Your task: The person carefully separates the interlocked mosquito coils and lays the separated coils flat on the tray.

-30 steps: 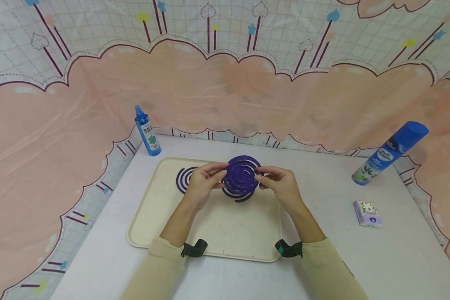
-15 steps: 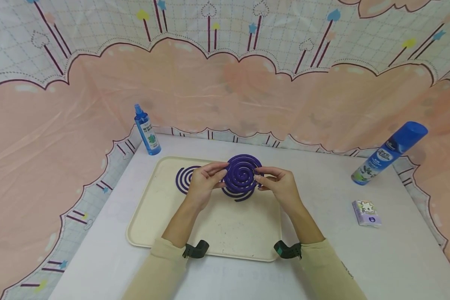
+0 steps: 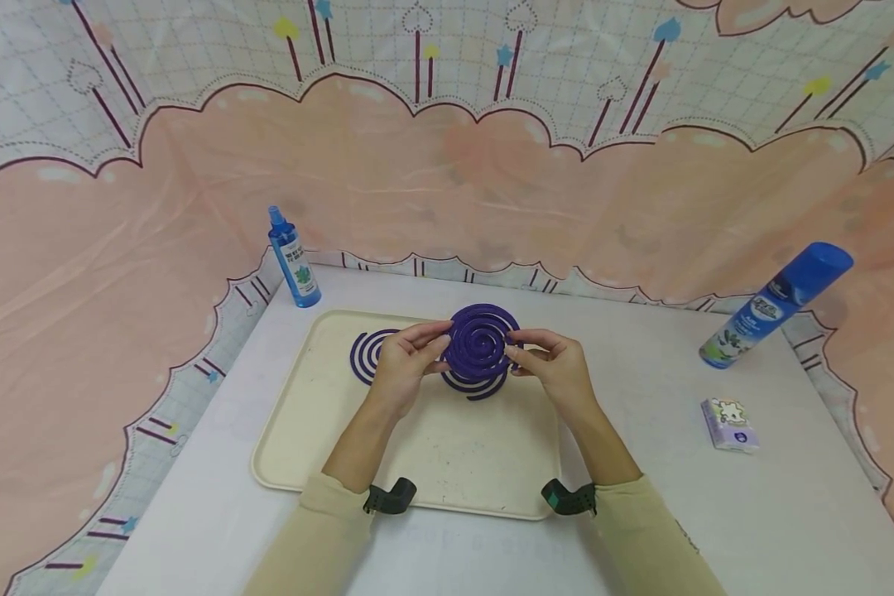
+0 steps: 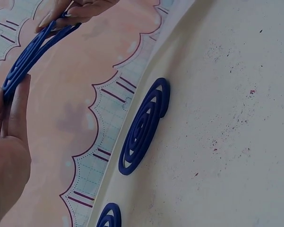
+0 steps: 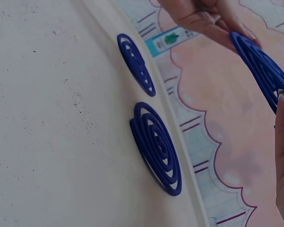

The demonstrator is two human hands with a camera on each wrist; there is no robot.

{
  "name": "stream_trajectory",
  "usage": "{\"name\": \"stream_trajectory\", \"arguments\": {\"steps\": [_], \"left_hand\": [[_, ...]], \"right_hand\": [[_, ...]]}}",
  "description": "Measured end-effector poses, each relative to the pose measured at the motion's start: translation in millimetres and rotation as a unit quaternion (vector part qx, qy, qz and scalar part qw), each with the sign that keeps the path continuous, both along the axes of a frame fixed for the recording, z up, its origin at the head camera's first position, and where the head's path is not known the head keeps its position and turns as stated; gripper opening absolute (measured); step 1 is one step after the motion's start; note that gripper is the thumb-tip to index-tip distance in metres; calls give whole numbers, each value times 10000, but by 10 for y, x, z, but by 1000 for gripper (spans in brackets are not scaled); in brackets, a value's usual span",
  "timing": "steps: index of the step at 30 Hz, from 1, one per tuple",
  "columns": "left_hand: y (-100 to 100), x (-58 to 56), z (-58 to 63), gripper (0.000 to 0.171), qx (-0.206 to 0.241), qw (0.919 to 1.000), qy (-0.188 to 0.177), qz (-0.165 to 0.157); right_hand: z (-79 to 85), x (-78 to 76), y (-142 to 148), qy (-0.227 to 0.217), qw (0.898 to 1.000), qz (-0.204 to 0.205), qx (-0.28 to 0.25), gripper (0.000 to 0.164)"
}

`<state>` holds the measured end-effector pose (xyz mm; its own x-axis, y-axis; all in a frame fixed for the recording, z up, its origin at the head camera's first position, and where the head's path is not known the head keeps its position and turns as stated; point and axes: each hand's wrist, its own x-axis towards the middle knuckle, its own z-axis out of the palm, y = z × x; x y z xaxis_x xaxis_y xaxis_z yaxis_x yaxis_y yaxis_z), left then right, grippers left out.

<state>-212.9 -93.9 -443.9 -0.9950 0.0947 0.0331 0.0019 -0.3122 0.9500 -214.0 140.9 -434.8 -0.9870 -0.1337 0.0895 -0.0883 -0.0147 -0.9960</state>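
Note:
A dark blue-purple mosquito coil (image 3: 483, 338) is held up off the tray between both hands. My left hand (image 3: 401, 366) pinches its left edge between thumb and fingers. On the opposite edge, my right hand (image 3: 562, 371) pinches it the same way. Seen edge-on in the left wrist view, the held coil (image 4: 28, 61) has strands spread slightly apart toward the right hand. Below it, another coil (image 5: 156, 149) lies flat on the cream tray (image 3: 328, 439), partly hidden in the head view. A further coil (image 3: 365, 356) lies at the tray's left, partly behind my left hand.
A blue spray bottle (image 3: 295, 263) stands behind the tray's left corner. At the right are a blue aerosol can (image 3: 771, 306) and a small purple-and-white box (image 3: 729, 424). Dark crumbs dot the tray. A patterned cloth (image 3: 417, 190) hangs behind the white table (image 3: 641, 397).
The held coil's upper edge has risen slightly, so its face shows a little more fully. Both hands keep their pinch at nearly the same spot.

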Motion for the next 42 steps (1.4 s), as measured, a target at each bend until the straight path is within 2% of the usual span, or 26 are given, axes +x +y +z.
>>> {"name": "stream_trajectory", "arguments": {"steps": [7, 17, 25, 29, 34, 38, 42], "left_hand": [[-10, 8, 18, 33, 136, 9998, -58, 98], [-27, 23, 24, 32, 104, 9998, -124, 105], [-90, 23, 61, 28, -114, 9999, 11, 122], [-188, 46, 116, 28, -110, 9994, 15, 341], [-389, 104, 188, 26, -40, 9978, 62, 652], [-569, 176, 238, 36, 124, 9967, 204, 782], [-732, 263, 268, 40, 142, 9961, 349, 797]], "right_hand": [[-1, 13, -20, 14, 9997, 79, -225, 19], [21, 14, 10, 13, 9991, 17, -424, 18], [59, 8, 79, 60, 9984, -136, -552, 21], [81, 22, 137, 109, 9983, -154, -558, 24], [114, 60, 244, 215, 9996, -56, -194, 37], [128, 102, 334, 242, 9997, 41, 81, 41], [169, 165, 403, 264, 9995, 104, 109, 44]]}}
